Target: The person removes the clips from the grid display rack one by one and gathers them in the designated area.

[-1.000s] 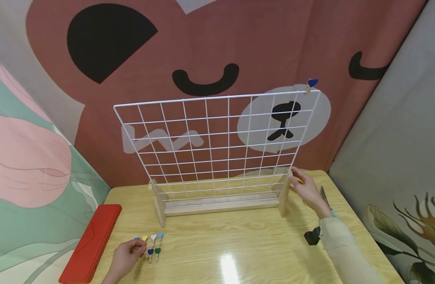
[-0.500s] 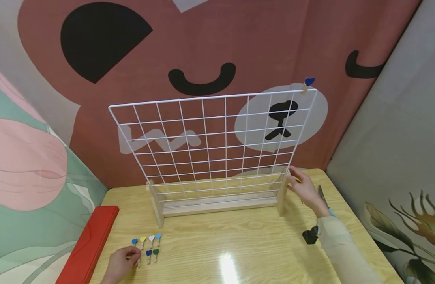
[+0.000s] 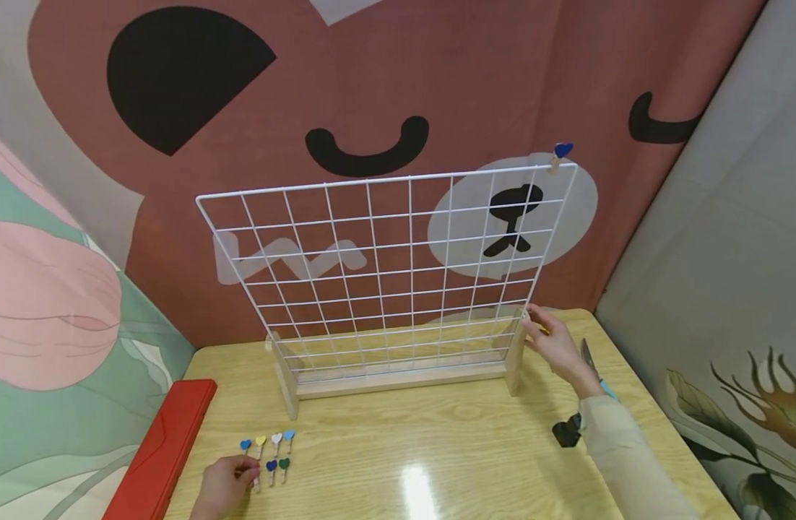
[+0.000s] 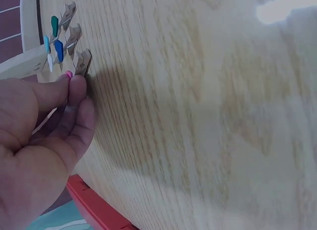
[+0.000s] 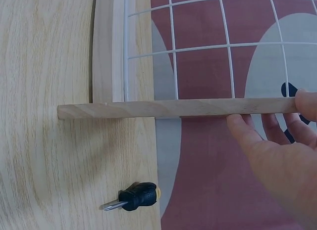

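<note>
My left hand (image 3: 224,485) pinches a small wooden clothespin with a pink heart (image 4: 69,74), low at the tabletop. Beside it, similar heart clothespins lie in two short rows, among them a yellow one (image 3: 261,440), a white one (image 3: 277,439), a dark blue one (image 3: 271,466) and a green one (image 3: 284,464). A white wire grid (image 3: 410,214) leans back in a wooden stand. My right hand (image 3: 557,347) holds the upper part of the stand's right side post (image 5: 173,109) between thumb and fingers. One blue heart clothespin (image 3: 563,150) is clipped at the grid's top right corner.
A long red case (image 3: 160,455) lies at the table's left. Right of the stand are a stubby black screwdriver (image 5: 138,196) and a metal tool with a light blue handle (image 3: 588,355), partly behind my right arm. A printed curtain (image 3: 372,72) hangs behind.
My left hand has drawn slightly back toward the near left, uncovering the blue heart clothespin, and the pink one shows at its fingertips. The right hand stays on the side post.
</note>
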`<state>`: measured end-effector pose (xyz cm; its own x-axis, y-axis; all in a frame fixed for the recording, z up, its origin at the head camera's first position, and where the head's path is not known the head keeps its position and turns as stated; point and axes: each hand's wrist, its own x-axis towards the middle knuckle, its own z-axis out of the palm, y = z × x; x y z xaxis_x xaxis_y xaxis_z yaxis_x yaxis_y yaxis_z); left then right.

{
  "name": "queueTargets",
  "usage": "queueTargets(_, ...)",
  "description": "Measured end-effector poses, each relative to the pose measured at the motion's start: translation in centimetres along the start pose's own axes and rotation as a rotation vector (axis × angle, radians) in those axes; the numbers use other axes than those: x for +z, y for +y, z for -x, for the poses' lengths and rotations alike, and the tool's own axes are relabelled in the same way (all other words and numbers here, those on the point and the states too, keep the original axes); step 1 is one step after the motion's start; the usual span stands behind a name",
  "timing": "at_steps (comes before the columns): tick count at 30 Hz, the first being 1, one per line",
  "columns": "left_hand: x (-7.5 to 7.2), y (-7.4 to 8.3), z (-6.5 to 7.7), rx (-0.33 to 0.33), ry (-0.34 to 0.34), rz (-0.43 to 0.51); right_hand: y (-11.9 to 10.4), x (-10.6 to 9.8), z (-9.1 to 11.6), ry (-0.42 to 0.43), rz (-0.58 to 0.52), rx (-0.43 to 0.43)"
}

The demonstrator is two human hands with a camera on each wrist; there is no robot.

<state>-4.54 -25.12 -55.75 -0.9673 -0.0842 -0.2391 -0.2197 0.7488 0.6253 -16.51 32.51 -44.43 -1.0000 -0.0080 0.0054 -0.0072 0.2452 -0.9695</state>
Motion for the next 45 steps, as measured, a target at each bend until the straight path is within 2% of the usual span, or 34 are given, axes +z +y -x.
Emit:
queueTargets(5,-0.2,0.1,0.0,0.03,0.002,-0.028,0.1,0.0,0.0,-0.005,-0.005,0.008)
queueTargets(9,-1.6,0.9,0.0,0.059,0.052,-0.056,0.1,-0.1,-0.1,-0.012,0.003,0.007)
queueTargets(11,-2.6,2.0,-0.1,0.105,0.097,-0.062,0.1,-0.1,-0.1,-0.009,0.002,0.005)
queueTargets(18,-5.5,7.1,-0.3,0.328,0.336,-0.058,-0.1,-0.1,0.0,-0.006,-0.011,0.0)
queueTargets(23,-6.4,10.5,-0.7,0.463,0.421,-0.046,-0.1,-0.1,0.1,-0.006,0.001,0.003)
queueTargets(27,-7.2,14.1,-0.8,0.523,0.403,-0.024,0.0,-0.1,0.0,0.0,0.008,0.0)
queueTargets(30,-7.9,17.5,-1.0,0.593,0.394,-0.01,0.0,-0.1,0.0,-0.004,0.01,0.0)
queueTargets(34,-8.8,22.4,-1.5,0.798,0.448,-0.01,0.1,-0.1,0.0,-0.016,0.013,-0.001)
queueTargets(37,-9.5,26.1,-1.5,0.927,0.455,0.008,0.2,-0.1,0.0,-0.02,0.008,-0.004)
queueTargets(41,-9.9,30.4,-1.1,0.996,0.413,0.054,0.4,-0.1,-0.1,-0.015,0.006,-0.001)
queueTargets(45,-10.0,34.1,-0.6,1.045,0.381,0.074,0.5,-0.1,-0.1,-0.014,0.006,0.006)
